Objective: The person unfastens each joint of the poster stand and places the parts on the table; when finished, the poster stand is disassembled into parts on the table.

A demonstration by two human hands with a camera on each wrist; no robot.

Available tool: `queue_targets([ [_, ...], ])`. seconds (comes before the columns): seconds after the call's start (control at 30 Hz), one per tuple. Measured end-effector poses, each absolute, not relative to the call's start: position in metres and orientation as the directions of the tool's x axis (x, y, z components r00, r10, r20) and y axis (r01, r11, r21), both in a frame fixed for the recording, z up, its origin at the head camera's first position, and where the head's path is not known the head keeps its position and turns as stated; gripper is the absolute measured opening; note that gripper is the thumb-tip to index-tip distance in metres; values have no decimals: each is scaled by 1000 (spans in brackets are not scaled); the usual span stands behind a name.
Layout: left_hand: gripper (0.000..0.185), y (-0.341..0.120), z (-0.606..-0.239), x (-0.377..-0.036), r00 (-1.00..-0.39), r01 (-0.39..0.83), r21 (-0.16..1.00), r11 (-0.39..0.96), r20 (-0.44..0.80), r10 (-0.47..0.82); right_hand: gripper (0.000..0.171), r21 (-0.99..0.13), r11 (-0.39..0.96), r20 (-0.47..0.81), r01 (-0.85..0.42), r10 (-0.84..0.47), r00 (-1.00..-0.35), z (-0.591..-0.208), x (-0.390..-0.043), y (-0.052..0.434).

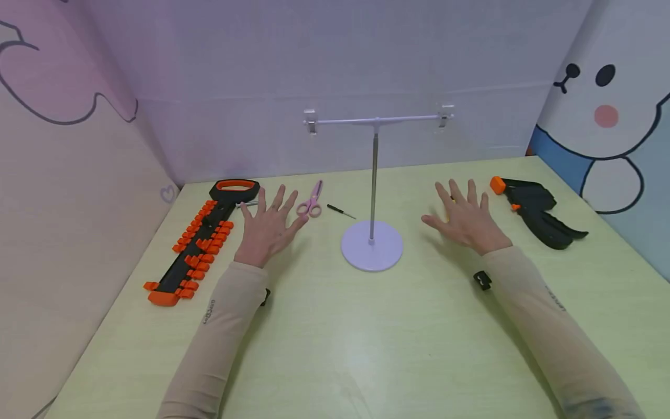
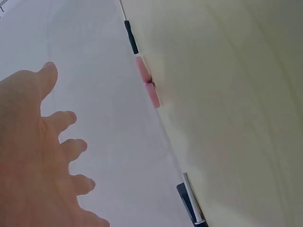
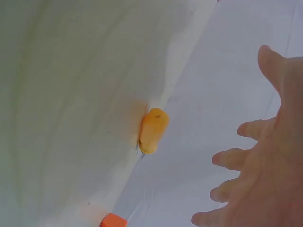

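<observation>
My left hand [image 1: 268, 227] is held over the table with its fingers spread and nothing in it. Close beyond its thumb lies a pair of pink scissors [image 1: 314, 201], with a small black-handled screwdriver [image 1: 337, 209] to their right. A long black piece with rows of orange clips [image 1: 183, 262] and a loop handle lies left of this hand. My right hand [image 1: 466, 220] also hovers, palm down and fingers spread, holding nothing. It mostly hides a yellow object, which the right wrist view shows as a small rounded yellow-orange thing [image 3: 154, 130] on the table.
Between the hands rises a stand with a round lilac base [image 1: 361, 259], a metal pole [image 1: 374, 180] and a crossbar [image 1: 345, 121] with a clear clip near each end. A curved black piece with an orange tip [image 1: 544, 218] lies at the right. A wall stands behind the table.
</observation>
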State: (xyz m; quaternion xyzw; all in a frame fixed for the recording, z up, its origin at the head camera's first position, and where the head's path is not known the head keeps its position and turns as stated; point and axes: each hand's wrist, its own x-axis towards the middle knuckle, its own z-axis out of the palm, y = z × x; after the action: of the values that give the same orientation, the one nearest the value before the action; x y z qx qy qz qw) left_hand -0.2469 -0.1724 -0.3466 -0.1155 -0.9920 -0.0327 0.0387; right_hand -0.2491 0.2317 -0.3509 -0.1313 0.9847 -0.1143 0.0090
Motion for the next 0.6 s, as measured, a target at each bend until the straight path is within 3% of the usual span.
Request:
queue_targets([
  [0.23,76,-173,-346,-249,-965,237,76,969,135,225,92,-248,936,63,-251,-243,-968,-349,-251,231],
  [0.6,72,-169,-337,-249,-910,300,133,945,336,242,87,-265,916,214,-302,-250,-944,-345,-249,228],
])
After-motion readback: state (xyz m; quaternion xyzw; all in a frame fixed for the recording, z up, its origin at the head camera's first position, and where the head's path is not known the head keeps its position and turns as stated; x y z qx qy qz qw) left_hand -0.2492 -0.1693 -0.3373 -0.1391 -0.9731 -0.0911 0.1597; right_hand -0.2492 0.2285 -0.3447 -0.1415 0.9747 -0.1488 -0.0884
